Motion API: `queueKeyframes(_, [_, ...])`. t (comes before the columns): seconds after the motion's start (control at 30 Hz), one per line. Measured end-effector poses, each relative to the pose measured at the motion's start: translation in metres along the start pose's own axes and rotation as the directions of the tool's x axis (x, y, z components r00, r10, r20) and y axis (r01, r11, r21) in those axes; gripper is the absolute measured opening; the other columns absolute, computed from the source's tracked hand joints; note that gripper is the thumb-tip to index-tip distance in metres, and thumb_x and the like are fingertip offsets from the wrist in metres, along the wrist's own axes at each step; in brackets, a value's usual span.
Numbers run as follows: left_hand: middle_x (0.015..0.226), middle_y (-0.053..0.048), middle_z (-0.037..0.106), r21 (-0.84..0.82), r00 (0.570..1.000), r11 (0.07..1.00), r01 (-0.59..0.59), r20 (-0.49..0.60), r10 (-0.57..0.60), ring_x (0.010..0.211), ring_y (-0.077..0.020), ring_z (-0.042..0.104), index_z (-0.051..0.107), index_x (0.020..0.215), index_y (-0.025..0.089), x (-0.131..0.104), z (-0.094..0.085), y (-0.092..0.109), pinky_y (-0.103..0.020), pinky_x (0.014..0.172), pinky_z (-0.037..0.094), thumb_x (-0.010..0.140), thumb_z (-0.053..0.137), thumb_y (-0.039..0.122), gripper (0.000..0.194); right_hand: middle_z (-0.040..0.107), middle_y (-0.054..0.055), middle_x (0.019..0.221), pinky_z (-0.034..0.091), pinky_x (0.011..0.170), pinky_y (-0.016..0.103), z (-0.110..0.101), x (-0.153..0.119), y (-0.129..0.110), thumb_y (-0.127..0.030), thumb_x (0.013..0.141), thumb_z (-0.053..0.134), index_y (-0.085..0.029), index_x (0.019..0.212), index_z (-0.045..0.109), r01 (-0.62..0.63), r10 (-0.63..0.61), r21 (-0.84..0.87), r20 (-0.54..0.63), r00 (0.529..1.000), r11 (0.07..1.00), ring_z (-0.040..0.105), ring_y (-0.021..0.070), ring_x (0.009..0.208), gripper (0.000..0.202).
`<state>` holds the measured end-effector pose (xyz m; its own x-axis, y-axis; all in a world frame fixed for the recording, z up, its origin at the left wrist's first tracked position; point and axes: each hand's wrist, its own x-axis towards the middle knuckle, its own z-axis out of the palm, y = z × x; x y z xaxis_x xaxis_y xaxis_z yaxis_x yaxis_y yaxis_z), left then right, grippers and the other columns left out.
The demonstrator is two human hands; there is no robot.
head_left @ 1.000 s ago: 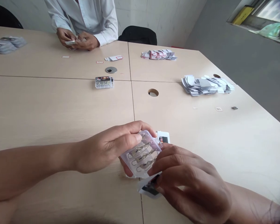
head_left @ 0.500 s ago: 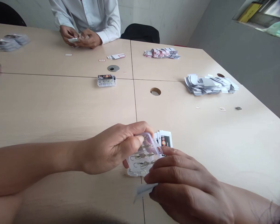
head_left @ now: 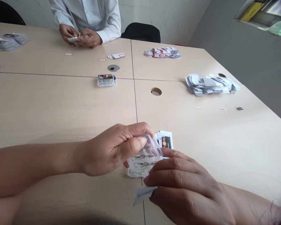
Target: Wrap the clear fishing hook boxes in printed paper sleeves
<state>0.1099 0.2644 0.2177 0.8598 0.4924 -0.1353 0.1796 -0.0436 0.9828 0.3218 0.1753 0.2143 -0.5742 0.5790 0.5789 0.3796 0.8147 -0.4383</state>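
My left hand (head_left: 121, 150) grips a clear plastic hook box (head_left: 142, 161) from its left side, thumb on top. Fish hooks show through the plastic. My right hand (head_left: 184, 184) is at the box's right edge, its upper fingers against it. Between that hand's thumb and fingers a small pale paper slip (head_left: 142, 193) is pinched, somewhat blurred. Part of another clear case shows under the box's lower edge. Just beyond the box, printed cards (head_left: 166, 140) with a black panel lie fanned on the table, partly covered by the box and my right fingers.
Across the table (head_left: 61, 106) a person in a white shirt (head_left: 91, 18) handles a small item. Closed hook boxes (head_left: 106, 80) stand mid-table. Card piles (head_left: 208, 85) and red-edged cards (head_left: 164, 53) lie right, bagged packs (head_left: 9, 42) far left. A round hole (head_left: 156, 91) opens in the tabletop.
Very little differs. The paper slip in my right hand has tilted and shifted slightly down and left; my left thumb has slid a little along the box.
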Motion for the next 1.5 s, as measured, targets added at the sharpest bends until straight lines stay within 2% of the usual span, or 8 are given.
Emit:
queueKeyframes(0.13, [0.076,0.003,0.057,-0.070,1.000,0.997,0.015,0.006,-0.015,0.066,-0.0118,0.056,0.057,0.102,0.018,0.0001,0.0004,-0.0012,-0.022,0.061,0.050,0.108,0.035,0.038,0.030,0.081,0.003,0.089,0.049,0.112,0.024,-0.0022,0.0015,-0.0007,-0.009,0.094,0.063,-0.013,0.086,0.072,0.010,-0.010,0.002,-0.001,1.000,1.000,0.075,0.0119,0.091,0.013])
queueKeyframes(0.27, [0.080,0.001,0.060,-0.114,1.000,0.993,0.024,-0.010,-0.025,0.070,-0.0124,0.059,0.058,0.104,0.017,-0.0007,-0.0002,-0.0020,-0.023,0.067,0.052,0.108,0.038,0.040,0.031,0.081,0.004,0.090,0.055,0.105,0.025,-0.0040,0.0018,0.0009,-0.004,0.092,0.062,-0.012,0.089,0.071,-0.009,0.009,0.018,-0.015,1.000,1.000,0.075,0.0127,0.090,0.013])
queueKeyframes(0.4, [0.083,-0.001,0.064,-0.181,1.000,0.983,0.011,0.018,-0.008,0.072,-0.0132,0.060,0.061,0.110,0.017,-0.0023,0.0001,-0.0024,-0.022,0.068,0.052,0.107,0.039,0.036,0.029,0.081,0.007,0.092,0.058,0.101,0.028,-0.0048,0.0010,0.0042,-0.001,0.088,0.066,-0.010,0.091,0.071,-0.028,0.028,0.049,-0.003,1.000,0.998,0.076,0.0140,0.089,0.011])
queueKeyframes(0.53, [0.089,-0.001,0.065,-0.217,0.999,0.975,0.047,-0.008,-0.050,0.072,-0.0130,0.058,0.060,0.117,0.021,-0.0031,0.0022,-0.0018,-0.021,0.064,0.052,0.105,0.039,0.030,0.026,0.081,0.008,0.092,0.059,0.099,0.028,-0.0049,0.0002,0.0049,-0.001,0.088,0.066,-0.010,0.091,0.070,-0.017,0.017,0.058,0.005,1.000,0.998,0.075,0.0142,0.089,0.010])
queueKeyframes(0.9, [0.079,0.000,0.061,-0.109,0.998,0.992,0.066,-0.004,-0.067,0.069,-0.0146,0.057,0.058,0.103,0.018,0.0001,0.0014,0.0012,-0.026,0.065,0.051,0.104,0.040,0.033,0.023,0.081,0.007,0.091,0.059,0.099,0.030,-0.0032,0.0010,0.0025,0.000,0.089,0.065,-0.011,0.090,0.070,-0.018,0.018,0.066,0.004,1.000,0.998,0.075,0.0153,0.089,0.012])
queueKeyframes(1.03, [0.080,0.001,0.060,-0.123,0.999,0.992,0.039,0.024,-0.036,0.070,-0.0132,0.056,0.058,0.103,0.019,0.0001,0.0002,-0.0001,-0.025,0.065,0.050,0.106,0.038,0.032,0.025,0.081,0.006,0.090,0.060,0.096,0.029,-0.0039,0.0020,0.0021,-0.002,0.091,0.064,-0.012,0.090,0.070,-0.007,0.007,0.055,0.004,1.000,0.998,0.074,0.0148,0.087,0.012])
queueKeyframes(1.3, [0.079,0.002,0.059,-0.168,1.000,0.986,0.022,0.018,-0.019,0.069,-0.0113,0.056,0.060,0.103,0.018,-0.0002,0.0008,-0.0014,-0.021,0.064,0.051,0.107,0.040,0.033,0.025,0.081,0.005,0.087,0.058,0.100,0.028,-0.0033,0.0034,0.0023,-0.002,0.090,0.065,-0.012,0.086,0.070,0.020,-0.020,0.016,-0.024,1.000,1.000,0.075,0.0139,0.086,0.012])
queueKeyframes(1.5, [0.078,0.000,0.063,-0.192,1.000,0.981,0.026,-0.010,-0.028,0.068,-0.0126,0.060,0.062,0.107,0.018,-0.0001,0.0010,-0.0011,-0.022,0.064,0.052,0.108,0.038,0.044,0.036,0.081,0.004,0.091,0.054,0.105,0.026,-0.0060,0.0030,0.0019,-0.003,0.092,0.062,-0.014,0.091,0.071,0.005,-0.004,-0.028,0.015,1.000,1.000,0.075,0.0118,0.090,0.014])
